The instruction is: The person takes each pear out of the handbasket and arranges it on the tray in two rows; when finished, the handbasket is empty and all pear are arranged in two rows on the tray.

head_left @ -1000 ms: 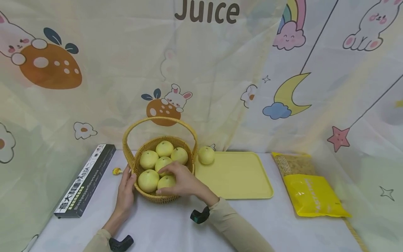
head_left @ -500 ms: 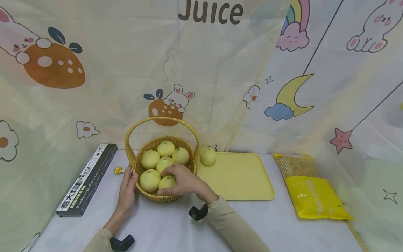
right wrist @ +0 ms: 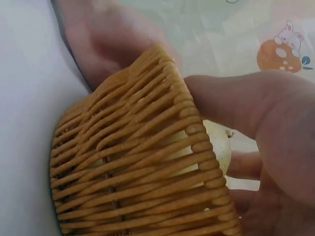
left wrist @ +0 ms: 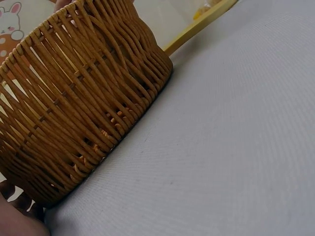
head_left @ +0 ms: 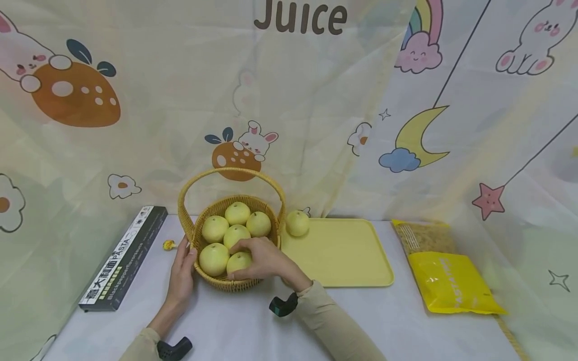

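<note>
In the head view, a woven basket (head_left: 232, 286) with an arched handle holds several round, pale yellow pears (head_left: 237, 213). My right hand (head_left: 264, 258) reaches over the front right rim and holds the front pear (head_left: 239, 261) between thumb and fingers. In the right wrist view, the thumb lies over the rim and part of this pear (right wrist: 216, 145) shows behind the weave. My left hand (head_left: 181, 276) rests along the basket's left side, fingers on the outside near the handle's foot. Its fingers are partly hidden behind the basket in the left wrist view.
A yellow tray (head_left: 338, 255) lies right of the basket, with one pear (head_left: 297, 223) at its back left corner. A yellow pasta bag (head_left: 451, 281) lies farther right. At left are a black-and-white pasta box (head_left: 124, 258) and a small yellow-wrapped item (head_left: 169, 244).
The head view has shifted slightly. Both hands stay in nearly the same places at the basket, the right one still around the front pear.
</note>
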Demonstrator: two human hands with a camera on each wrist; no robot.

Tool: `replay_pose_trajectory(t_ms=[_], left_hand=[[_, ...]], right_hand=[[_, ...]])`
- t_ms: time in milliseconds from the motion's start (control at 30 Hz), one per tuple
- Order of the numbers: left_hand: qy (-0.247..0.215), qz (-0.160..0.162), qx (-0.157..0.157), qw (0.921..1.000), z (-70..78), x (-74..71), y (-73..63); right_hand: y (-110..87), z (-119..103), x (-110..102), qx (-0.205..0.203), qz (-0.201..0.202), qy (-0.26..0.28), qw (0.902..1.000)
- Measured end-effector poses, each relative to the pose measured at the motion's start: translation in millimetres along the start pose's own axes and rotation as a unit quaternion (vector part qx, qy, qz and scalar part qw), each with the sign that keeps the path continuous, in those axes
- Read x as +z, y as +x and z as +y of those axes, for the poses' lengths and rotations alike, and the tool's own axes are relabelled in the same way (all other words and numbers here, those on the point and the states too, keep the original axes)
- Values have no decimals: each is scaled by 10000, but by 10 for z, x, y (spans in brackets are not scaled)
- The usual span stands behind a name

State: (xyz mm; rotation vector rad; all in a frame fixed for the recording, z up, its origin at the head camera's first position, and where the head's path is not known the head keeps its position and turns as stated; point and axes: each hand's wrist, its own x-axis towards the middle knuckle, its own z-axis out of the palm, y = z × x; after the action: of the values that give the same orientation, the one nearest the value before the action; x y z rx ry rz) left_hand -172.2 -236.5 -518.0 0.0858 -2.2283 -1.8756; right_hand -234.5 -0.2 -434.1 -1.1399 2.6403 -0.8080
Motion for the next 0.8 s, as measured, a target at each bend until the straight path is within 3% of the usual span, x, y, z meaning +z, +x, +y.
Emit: replay_pose_trajectory(t_ms=[533, 667, 800], left_hand=[[7, 5, -176, 9998, -5, -6, -19], [-4, 1, -157, 9999, -2, -5, -14], [-11, 12, -100, 9999, 3, -9, -8]], right_hand=[[10, -31, 90, 678, 438, 394, 9960], [11, 2, 78, 570, 482, 861, 9935], [11, 66, 31, 147, 454, 1629, 9855]])
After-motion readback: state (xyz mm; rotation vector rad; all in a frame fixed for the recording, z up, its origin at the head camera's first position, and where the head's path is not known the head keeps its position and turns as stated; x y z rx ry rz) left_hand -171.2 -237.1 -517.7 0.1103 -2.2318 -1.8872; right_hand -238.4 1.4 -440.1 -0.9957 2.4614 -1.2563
